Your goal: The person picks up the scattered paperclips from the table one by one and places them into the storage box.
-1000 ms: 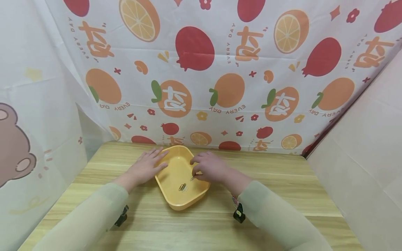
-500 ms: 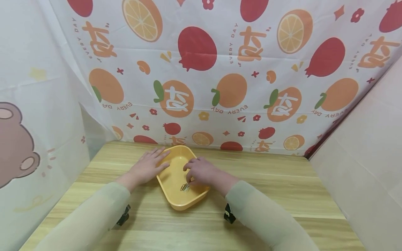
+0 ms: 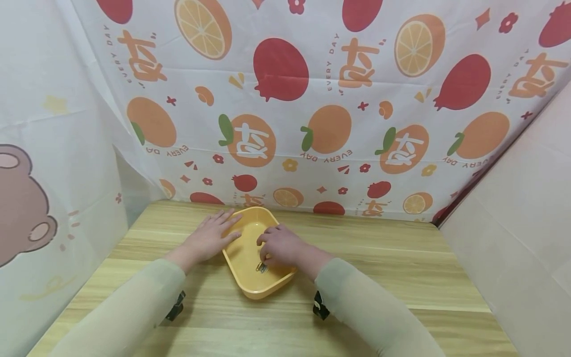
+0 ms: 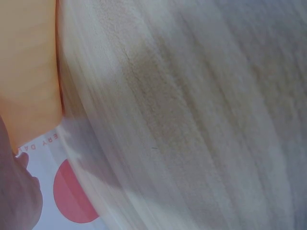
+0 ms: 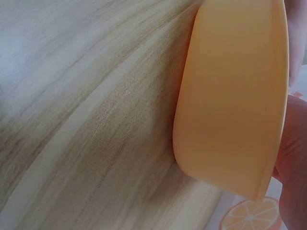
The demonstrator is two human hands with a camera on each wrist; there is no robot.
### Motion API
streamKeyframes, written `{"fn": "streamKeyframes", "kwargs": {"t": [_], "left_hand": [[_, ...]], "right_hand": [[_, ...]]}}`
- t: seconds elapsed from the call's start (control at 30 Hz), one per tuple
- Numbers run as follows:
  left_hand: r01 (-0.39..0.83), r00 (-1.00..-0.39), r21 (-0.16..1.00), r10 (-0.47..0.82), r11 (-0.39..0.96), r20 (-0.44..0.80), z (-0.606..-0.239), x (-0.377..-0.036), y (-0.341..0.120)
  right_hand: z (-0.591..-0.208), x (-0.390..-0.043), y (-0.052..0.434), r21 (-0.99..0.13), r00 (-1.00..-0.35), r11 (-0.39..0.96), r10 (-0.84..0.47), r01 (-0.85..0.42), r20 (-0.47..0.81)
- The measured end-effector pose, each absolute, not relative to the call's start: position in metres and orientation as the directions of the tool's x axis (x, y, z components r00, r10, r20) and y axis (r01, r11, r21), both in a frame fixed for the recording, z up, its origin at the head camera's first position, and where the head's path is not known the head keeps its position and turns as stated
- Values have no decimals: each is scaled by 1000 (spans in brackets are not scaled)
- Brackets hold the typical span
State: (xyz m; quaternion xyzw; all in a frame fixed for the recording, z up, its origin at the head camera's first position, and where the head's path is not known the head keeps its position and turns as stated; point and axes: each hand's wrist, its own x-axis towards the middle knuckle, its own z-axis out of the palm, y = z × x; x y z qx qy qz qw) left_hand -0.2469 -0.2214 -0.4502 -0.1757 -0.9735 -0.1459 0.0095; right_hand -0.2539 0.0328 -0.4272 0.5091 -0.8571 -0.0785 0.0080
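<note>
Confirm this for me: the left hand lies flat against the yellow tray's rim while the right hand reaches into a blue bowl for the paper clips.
One thing is off: there is no blue bowl. The head view shows the right hand reaching into the same yellow tray, fingers down at the paper clips. The rest stands: the left hand lies flat against the tray's rim.

Paper clips [image 3: 261,267] inside yellow tray [image 3: 250,287]

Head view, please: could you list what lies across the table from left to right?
Left hand → yellow tray → paper clips in the tray → right hand → bare wooden table.
</note>
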Motion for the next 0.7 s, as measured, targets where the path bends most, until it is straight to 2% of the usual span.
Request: {"fn": "streamKeyframes", "kwargs": {"t": [0.33,0.7], "left_hand": [[350,-936,276,343,895,74,-452,-249,-220],[367,-930,275,353,889,100,-451,-248,-220]], "right_hand": [[-420,-253,36,119,-510,502,-859,-856,-40],[-414,-256,54,-32,-549,548,-833,-836,67]]}}
